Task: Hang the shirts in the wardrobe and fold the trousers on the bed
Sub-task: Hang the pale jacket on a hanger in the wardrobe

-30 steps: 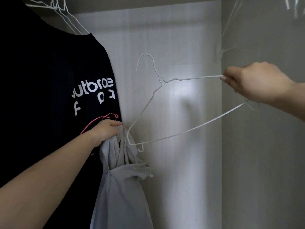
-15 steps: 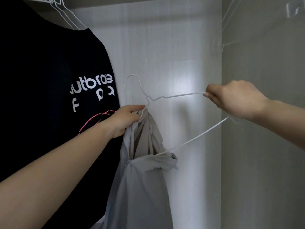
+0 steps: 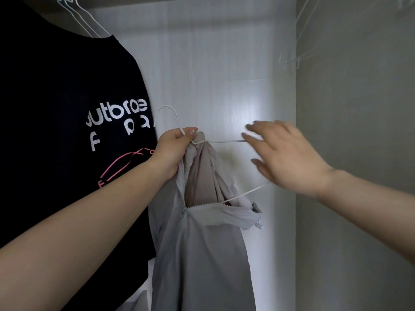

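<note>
Head view: left hand (image 3: pixel 174 151) raised in from lower left, forearm running diagonally up, fingers curled, pinching the neck of the white wire hanger (image 3: pixel 224 141) together with the bunched collar of the light grey zip shirt (image 3: pixel 202 243); thumb on top, pressing just below the hook. Hanger hook sticks up above the left hand, free, not on any rail. One hanger arm runs roughly level to the right toward the right hand; lower bar slopes down-left and disappears into the shirt's open zip neck. Right hand (image 3: pixel 285 158) comes in from the right edge, forearm angled up-left, back of hand toward camera, fingers spread and straight, motion-blurred; fingertips at the end of the upper hanger arm, cannot tell if touching, not gripping it. Grey shirt hangs limp from the left hand's pinch, collar flopped open, zip pull dangling on the right side, body dropping out of the bottom of frame. It sits inside the wardrobe, in front of the pale back panel (image 3: pixel 224 63), just beside the black printed T-shirt (image 3: pixel 67 108) hung on the left. Spare wire hangers (image 3: pixel 85 25) above the black shirt
</note>
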The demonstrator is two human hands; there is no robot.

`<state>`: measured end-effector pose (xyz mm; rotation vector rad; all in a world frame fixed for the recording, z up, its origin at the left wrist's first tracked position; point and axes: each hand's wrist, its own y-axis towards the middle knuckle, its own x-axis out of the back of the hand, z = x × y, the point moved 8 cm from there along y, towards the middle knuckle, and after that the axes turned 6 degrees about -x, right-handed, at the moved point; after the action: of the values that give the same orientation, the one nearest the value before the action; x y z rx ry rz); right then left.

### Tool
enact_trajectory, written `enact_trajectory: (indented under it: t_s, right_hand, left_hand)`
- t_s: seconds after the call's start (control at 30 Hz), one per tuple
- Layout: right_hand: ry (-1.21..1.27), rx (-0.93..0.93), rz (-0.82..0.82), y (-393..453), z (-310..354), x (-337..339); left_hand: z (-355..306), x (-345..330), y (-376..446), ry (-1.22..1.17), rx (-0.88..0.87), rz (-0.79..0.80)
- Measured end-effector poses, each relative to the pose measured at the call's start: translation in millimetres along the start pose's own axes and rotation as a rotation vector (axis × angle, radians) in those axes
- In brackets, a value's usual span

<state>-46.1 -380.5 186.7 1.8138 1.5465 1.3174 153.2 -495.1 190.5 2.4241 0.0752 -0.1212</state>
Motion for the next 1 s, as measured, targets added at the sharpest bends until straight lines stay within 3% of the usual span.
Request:
enact_trajectory:
  t_s: [0.07, 0.13, 0.23, 0.43, 0.57, 0.7, 0.83, 1.0]
  right_hand:
    - [0.113, 0.183, -0.027, -6.9, 35.9, 2.1]
    - [0.273, 0.213, 0.158, -16.7, 67.3, -19.5]
    - [0.427, 0.12, 0.516, -36.4, 95.5, -68.4]
    - [1.018, -0.241, 0.9, -64.6, 116.4, -111.1]
    - [0.923, -0.18, 1.152, -91.8, 111.4, -118.5]
    - [0.705, -0.109, 1.158, -98.3, 91.6, -119.7]
    - [0.481, -0.079, 1.014, -92.9, 61.0, -109.6]
    - [0.339, 0.049, 0.818, -81.0, 37.9, -93.2]
  left_hand:
    - [0.1, -1.1, 1.5, -0.007, -0.014, -0.005]
    - [-1.7, -4.0, 2.4, -0.007, -0.038, 0.0]
    - [-7.0, -10.2, 1.7, -0.018, -0.059, 0.012]
    - [-9.5, -1.4, -2.4, 0.009, -0.075, -0.012]
    - [0.4, 20.4, -2.6, 0.044, -0.06, -0.032]
    - [17.5, 46.5, 0.5, 0.16, -0.044, -0.072]
    - [27.6, 74.7, 3.2, 0.439, -0.092, -0.113]
    - [38.4, 81.8, -4.2, 0.726, -0.163, 0.005]
